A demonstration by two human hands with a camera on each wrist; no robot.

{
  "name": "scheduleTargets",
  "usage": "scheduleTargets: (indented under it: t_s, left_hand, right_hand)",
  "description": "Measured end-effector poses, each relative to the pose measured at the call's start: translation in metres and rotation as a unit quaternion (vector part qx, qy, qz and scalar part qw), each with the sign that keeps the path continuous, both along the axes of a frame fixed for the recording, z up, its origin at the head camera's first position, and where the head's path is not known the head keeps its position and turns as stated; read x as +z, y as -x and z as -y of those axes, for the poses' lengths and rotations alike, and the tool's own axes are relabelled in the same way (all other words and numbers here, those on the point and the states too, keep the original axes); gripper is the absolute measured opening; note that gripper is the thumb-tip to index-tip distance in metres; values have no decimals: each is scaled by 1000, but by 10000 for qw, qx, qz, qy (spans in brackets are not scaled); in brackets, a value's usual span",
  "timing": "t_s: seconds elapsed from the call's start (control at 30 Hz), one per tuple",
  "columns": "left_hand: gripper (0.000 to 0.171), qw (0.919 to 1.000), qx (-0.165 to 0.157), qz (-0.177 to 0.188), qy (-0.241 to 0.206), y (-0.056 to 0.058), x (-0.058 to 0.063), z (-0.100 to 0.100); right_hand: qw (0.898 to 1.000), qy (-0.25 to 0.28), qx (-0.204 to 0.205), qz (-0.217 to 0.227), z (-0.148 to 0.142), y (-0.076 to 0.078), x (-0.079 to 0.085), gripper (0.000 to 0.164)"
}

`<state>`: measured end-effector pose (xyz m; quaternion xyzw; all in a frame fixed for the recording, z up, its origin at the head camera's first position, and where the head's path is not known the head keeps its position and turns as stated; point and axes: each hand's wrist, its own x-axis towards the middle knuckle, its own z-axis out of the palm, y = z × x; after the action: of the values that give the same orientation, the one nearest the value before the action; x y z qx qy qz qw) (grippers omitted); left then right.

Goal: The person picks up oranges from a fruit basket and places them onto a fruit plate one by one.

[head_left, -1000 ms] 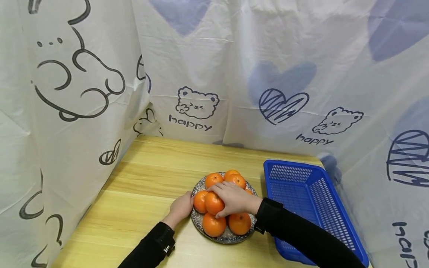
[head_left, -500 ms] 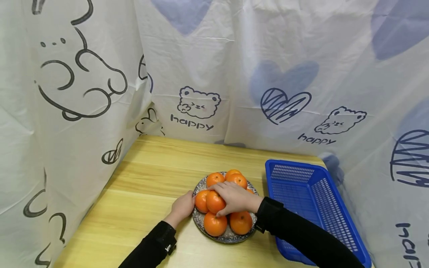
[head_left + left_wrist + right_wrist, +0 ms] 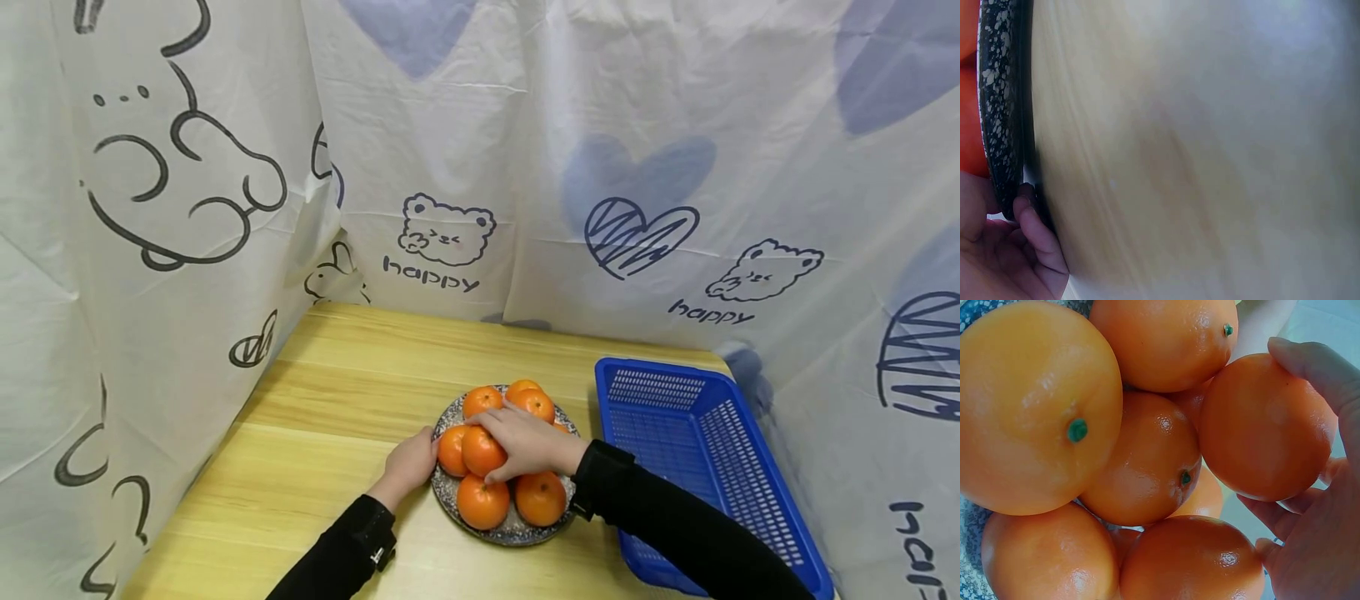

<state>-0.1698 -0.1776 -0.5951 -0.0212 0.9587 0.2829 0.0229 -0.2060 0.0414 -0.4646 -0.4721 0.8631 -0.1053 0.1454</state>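
Observation:
A dark speckled plate (image 3: 516,533) bears a heap of oranges, their green stem ends plain in the right wrist view. My left hand (image 3: 411,461) holds the plate's left rim; in the left wrist view its fingers (image 3: 1038,234) curl under the edge. My right hand (image 3: 531,442) reaches over the heap and grips an orange (image 3: 482,451) on the top left. Seen from the right wrist, thumb and fingers lie around this orange (image 3: 1266,428), which is against the others. Part of the heap is hidden beneath the right hand.
Right of the plate stands a blue plastic basket (image 3: 697,442) with slotted walls, and the right forearm crosses over it. Beneath everything is a yellow wood-grain table (image 3: 330,400). Printed white curtains (image 3: 525,167) hang along its back and sides.
The whole head view has shifted slightly, with the scene a little further right. Both hands keep their places on the plate and the orange.

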Motion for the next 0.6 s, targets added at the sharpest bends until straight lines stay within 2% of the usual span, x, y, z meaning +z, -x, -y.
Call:
scheduleTargets:
  t_s: [0.6]
  left_hand:
    - [26,9999,63,74,32,-3,6,-2]
  right_hand:
    - [9998,17,131,-130,-1,-1,-1,80]
